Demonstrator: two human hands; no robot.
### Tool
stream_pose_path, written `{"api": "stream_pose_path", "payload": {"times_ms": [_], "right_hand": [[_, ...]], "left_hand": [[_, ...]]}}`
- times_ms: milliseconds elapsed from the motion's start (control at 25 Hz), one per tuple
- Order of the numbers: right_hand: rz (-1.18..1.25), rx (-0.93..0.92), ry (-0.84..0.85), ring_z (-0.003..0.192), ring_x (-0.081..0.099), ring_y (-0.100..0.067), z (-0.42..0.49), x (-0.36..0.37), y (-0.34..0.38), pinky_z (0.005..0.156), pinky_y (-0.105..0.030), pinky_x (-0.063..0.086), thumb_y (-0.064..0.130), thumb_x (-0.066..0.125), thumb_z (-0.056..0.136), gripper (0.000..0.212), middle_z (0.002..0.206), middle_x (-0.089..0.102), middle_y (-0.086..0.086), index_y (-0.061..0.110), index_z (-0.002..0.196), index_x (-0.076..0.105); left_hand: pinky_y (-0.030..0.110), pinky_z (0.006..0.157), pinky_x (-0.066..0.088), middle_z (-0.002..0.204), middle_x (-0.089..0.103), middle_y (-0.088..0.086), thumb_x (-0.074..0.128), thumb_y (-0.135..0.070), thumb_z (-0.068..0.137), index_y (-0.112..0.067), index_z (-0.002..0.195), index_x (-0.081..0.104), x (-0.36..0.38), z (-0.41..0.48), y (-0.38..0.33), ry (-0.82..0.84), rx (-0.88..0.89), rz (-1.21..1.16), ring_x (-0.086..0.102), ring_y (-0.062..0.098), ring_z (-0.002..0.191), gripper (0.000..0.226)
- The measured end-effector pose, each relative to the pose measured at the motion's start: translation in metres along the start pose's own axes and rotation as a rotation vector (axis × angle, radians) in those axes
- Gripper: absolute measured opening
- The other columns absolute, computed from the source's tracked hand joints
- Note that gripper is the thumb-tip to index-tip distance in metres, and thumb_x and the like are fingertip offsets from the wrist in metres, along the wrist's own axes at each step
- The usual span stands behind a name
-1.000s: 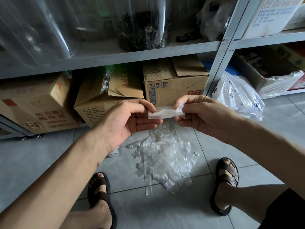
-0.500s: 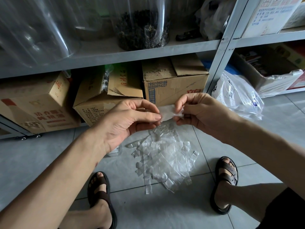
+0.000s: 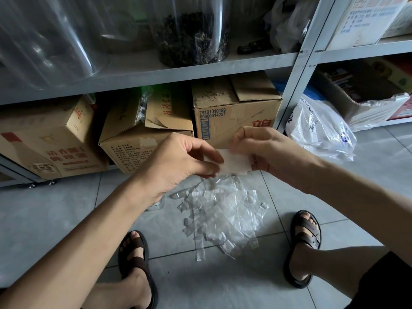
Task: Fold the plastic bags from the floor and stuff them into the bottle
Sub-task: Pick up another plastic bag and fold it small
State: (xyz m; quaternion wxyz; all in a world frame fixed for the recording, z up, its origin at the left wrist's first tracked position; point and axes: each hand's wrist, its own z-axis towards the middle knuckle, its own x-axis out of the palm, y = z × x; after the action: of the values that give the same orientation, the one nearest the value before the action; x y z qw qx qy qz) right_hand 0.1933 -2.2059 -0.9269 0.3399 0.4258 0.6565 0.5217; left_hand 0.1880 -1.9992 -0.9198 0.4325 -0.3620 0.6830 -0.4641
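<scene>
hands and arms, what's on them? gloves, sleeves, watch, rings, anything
Nothing is worn on them. The left hand and right hand are bare, with no gloves, and no ring shows on the visible fingers. The left forearm and right forearm are uncovered all the way to the frame edges: no sleeves, watch, bracelet or markings in view.

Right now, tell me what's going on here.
A person works above a pile of small clear plastic bags on the tiled floor. The left grip and right grip pinch one bag between them, above the pile, apparently mid-fold. The others lie loose on the floor. I cannot plainly make out the bottle.
</scene>
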Motion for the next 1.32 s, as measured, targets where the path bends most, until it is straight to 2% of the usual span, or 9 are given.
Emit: {"api": "stream_pose_path", "payload": {"times_ms": [80, 200, 400, 600, 680, 840, 1000, 1200, 1320], "right_hand": [[-0.127, -0.027, 0.034, 0.071, 0.065, -0.024, -0.002, 0.003, -0.002, 0.066, -0.031, 0.055, 0.010, 0.080, 0.076, 0.024, 0.080, 0.067, -0.010, 0.009, 0.082, 0.057], [-0.181, -0.046, 0.013, 0.068, 0.070, -0.025, -0.002, 0.002, 0.001, 0.065, -0.027, 0.058, -0.007, 0.077, 0.073, 0.026, 0.074, 0.071, -0.012, 0.010, 0.075, 0.057], [-0.176, -0.023, -0.001, 0.061, 0.068, -0.019, -0.004, -0.001, 0.006, 0.061, -0.020, 0.055, -0.006, 0.077, 0.072, 0.020, 0.068, 0.070, -0.012, 0.007, 0.074, 0.061], [-0.159, -0.003, -0.026, 0.063, 0.069, -0.016, -0.006, -0.006, 0.008, 0.061, -0.018, 0.054, 0.007, 0.079, 0.062, 0.016, 0.071, 0.072, -0.012, 0.009, 0.073, 0.067], [-0.138, 0.002, -0.041, 0.064, 0.069, -0.015, -0.005, -0.008, 0.007, 0.063, -0.018, 0.055, 0.004, 0.079, 0.063, 0.014, 0.073, 0.072, -0.013, 0.009, 0.071, 0.069], [-0.122, 0.004, -0.102, 0.063, 0.068, -0.013, -0.003, -0.010, 0.004, 0.064, -0.017, 0.055, -0.011, 0.075, 0.072, 0.017, 0.071, 0.072, -0.010, 0.005, 0.073, 0.069], [-0.033, -0.010, -0.174, 0.061, 0.068, -0.014, -0.002, -0.003, 0.000, 0.065, -0.018, 0.057, -0.015, 0.073, 0.073, 0.022, 0.067, 0.068, -0.006, 0.005, 0.073, 0.065], [0.001, -0.012, -0.188, 0.069, 0.067, -0.019, -0.001, 0.003, -0.003, 0.074, -0.031, 0.061, -0.011, 0.074, 0.076, 0.026, 0.073, 0.062, -0.009, 0.005, 0.083, 0.055], [0.031, -0.009, -0.183, 0.076, 0.066, -0.016, 0.000, 0.002, -0.003, 0.073, -0.027, 0.057, 0.001, 0.070, 0.086, 0.016, 0.084, 0.066, -0.010, 0.004, 0.096, 0.057]], "left_hand": [[0.019, 0.065, 0.054, 0.073, 0.075, 0.009, 0.081, 0.007, 0.070, -0.007, 0.084, 0.078, 0.001, 0.000, 0.000, -0.001, 0.006, 0.015, 0.070, 0.014, 0.066, 0.020], [0.020, 0.066, 0.056, 0.078, 0.075, 0.017, 0.082, 0.005, 0.069, -0.006, 0.086, 0.078, 0.000, 0.000, 0.000, 0.005, -0.025, -0.024, 0.071, 0.019, 0.069, 0.021], [0.020, 0.061, 0.056, 0.080, 0.071, 0.029, 0.080, 0.009, 0.068, -0.004, 0.086, 0.077, -0.002, -0.001, -0.004, 0.004, -0.057, -0.090, 0.073, 0.021, 0.066, 0.022], [0.024, 0.066, 0.060, 0.078, 0.073, 0.019, 0.082, 0.002, 0.059, -0.007, 0.083, 0.077, -0.005, 0.000, -0.001, -0.043, -0.068, -0.136, 0.071, 0.019, 0.066, 0.025], [0.028, 0.074, 0.061, 0.082, 0.073, 0.023, 0.083, 0.000, 0.059, -0.010, 0.080, 0.078, -0.006, 0.001, 0.001, -0.075, -0.063, -0.134, 0.070, 0.021, 0.071, 0.024], [0.034, 0.085, 0.057, 0.087, 0.074, 0.017, 0.078, 0.005, 0.072, -0.016, 0.083, 0.079, -0.007, 0.004, 0.007, -0.113, -0.052, -0.117, 0.068, 0.021, 0.081, 0.023], [0.029, 0.079, 0.060, 0.093, 0.073, 0.015, 0.075, -0.002, 0.080, -0.014, 0.086, 0.076, 0.005, 0.005, 0.008, -0.131, -0.045, -0.282, 0.068, 0.023, 0.084, 0.014], [0.047, 0.094, 0.056, 0.091, 0.076, 0.014, 0.077, 0.000, 0.080, -0.016, 0.086, 0.075, 0.007, 0.007, 0.011, -0.231, 0.026, -0.142, 0.073, 0.034, 0.090, 0.018], [0.050, 0.092, 0.057, 0.088, 0.078, 0.006, 0.081, 0.000, 0.075, -0.020, 0.087, 0.076, 0.006, 0.006, 0.011, -0.162, 0.039, -0.021, 0.074, 0.029, 0.088, 0.024]]}}
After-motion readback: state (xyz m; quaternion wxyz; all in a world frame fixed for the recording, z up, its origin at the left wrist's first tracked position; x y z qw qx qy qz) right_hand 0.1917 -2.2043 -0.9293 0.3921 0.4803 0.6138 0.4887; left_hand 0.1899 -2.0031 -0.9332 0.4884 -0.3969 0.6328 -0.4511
